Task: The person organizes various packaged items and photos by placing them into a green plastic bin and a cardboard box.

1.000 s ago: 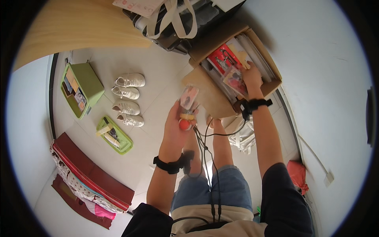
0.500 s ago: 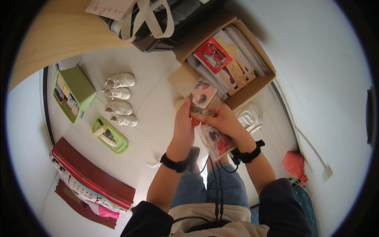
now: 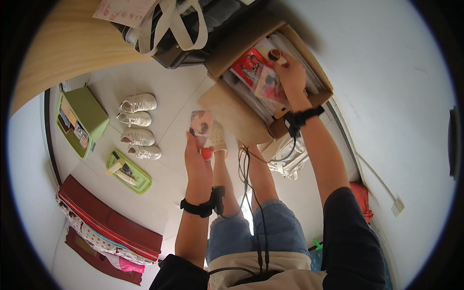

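My left hand is closed around a pink picture card with rounded corners, held upright over the floor. A small round red thing shows at its thumb side. My right hand reaches over the open cardboard box, its fingers closed on a clear-covered picture card in pink and red. At its fingertips is a small round dark thing with a gold edge; whether it is gripped too is unclear. Below lie a red illustrated card or booklet and stacked papers.
A black container with white straps stands beyond the box. White shoes, a green bin and a green tray are on the floor at left. A whitish bag lies below the box. Cables hang from both wrists.
My hands have come apart. The right one has moved up over the box with the clear-covered card, while the left has moved left with the pink card.
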{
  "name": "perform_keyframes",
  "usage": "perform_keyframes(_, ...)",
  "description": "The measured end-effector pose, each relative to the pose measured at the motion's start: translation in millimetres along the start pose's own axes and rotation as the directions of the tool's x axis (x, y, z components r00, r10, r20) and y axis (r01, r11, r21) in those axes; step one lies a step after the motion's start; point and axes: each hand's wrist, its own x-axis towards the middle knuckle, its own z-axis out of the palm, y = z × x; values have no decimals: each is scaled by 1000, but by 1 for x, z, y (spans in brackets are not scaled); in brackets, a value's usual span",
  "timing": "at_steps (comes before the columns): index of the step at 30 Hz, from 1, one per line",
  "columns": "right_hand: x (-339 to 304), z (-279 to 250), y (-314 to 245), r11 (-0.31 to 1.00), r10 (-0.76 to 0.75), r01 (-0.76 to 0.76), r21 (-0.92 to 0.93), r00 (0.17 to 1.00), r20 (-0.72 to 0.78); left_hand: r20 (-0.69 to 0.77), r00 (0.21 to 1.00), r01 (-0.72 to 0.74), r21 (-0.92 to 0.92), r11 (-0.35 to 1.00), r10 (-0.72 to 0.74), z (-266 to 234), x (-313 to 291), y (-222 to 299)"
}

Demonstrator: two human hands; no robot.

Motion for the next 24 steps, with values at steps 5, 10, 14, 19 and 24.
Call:
perform_keyframes(5, 43, 33, 0, 997, -62, 58, -47, 994, -85, -10, 991, 135, 11, 991, -135, 7, 3, -1)
perform_keyframes(10, 28, 35, 0, 991, -92, 83, -104, 992, -91, 60, 988, 140, 68, 988, -144, 15, 8, -6)
perform_keyframes(14, -23, 7, 6, 953, 58, -103, 285, 985, 159, 117, 986, 113, 75, 991, -122, 29, 7, -1)
perform_keyframes(19, -109, -14, -21, 847, -140, -195, 494, 816, 561, 258, 961, 143, -149, 978, -101, 40, 24, -10)
perform_keyframes(24, -147, -16, -43, 895, -120, -261, 363, 641, 758, 256, 963, 141, -199, 970, -87, 70, 19, -6)
